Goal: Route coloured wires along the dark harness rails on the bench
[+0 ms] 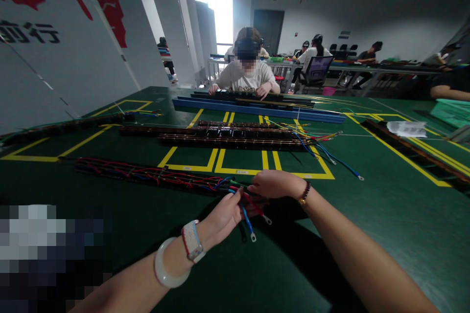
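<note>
A long dark assembly wound with red and blue wires (154, 174) lies in front of me, its right end at my hands. From that end come a blue cable (247, 217) and a red cable (260, 208), both tipped with metal ring lugs. My left hand (228, 212) has its thumb over these cables and its fingers beneath them. Just above, my right hand (276, 186) is bent at the wrist, its fingers curled together at the cable ends near a green wire (233, 183). What its fingertips pinch is hidden.
More wired assemblies (235, 139) lie mid-table across yellow tape outlines, their lugged cables (341, 162) reaching right. Opposite, a person (245, 73) handles dark strips by a blue channel (257, 109). At right sit a brown-edged strip (414, 149), white paper (407, 128) and a green basket (451, 115).
</note>
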The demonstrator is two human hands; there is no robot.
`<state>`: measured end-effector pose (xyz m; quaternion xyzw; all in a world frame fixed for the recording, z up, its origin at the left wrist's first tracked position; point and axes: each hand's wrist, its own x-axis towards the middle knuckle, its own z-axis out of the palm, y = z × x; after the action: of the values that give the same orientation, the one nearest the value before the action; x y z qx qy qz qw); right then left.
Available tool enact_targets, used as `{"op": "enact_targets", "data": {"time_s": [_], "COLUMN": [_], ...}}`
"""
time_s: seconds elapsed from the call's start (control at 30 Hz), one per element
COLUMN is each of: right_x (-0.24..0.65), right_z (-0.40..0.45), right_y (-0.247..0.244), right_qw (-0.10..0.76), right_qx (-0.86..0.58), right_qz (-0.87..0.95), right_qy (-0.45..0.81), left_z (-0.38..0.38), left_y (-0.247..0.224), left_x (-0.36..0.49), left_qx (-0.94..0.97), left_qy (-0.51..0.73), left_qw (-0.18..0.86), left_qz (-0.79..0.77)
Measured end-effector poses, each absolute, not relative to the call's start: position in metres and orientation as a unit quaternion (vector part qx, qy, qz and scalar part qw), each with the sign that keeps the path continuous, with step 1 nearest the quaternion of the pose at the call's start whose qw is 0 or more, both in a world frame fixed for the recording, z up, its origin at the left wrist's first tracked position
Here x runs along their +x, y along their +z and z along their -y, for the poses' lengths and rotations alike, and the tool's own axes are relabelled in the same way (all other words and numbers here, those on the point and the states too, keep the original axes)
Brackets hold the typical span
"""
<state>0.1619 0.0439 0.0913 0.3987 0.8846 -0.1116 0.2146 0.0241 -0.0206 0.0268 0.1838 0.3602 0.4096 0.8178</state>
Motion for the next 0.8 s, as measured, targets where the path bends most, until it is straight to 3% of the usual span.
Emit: {"op": "enact_targets", "data": {"time_s": [0.23, 0.43, 0.8], "right_x": [0.17, 0.173, 0.18], "right_z": [-0.056, -0.056, -0.086], "right_y": [0.086, 0.077, 0.035], "right_qw": [0.211, 0.132, 0.072], "right_qx": [0.377, 0.49, 0.433], "right_qz": [-0.887, -0.861, -0.895], "right_qy": [-0.164, -0.024, 0.081], "left_z": [0.022, 0.023, 0.023], "left_y": [0.023, 0.02, 0.025], "left_x": [0.024, 0.023, 0.018], "left_qx": [0.19, 0.223, 0.264], "left_qy": [0.393, 0.363, 0.315], "left_qw": [0.81, 0.815, 0.81], "left_qz": [-0.391, -0.392, -0.418]}}
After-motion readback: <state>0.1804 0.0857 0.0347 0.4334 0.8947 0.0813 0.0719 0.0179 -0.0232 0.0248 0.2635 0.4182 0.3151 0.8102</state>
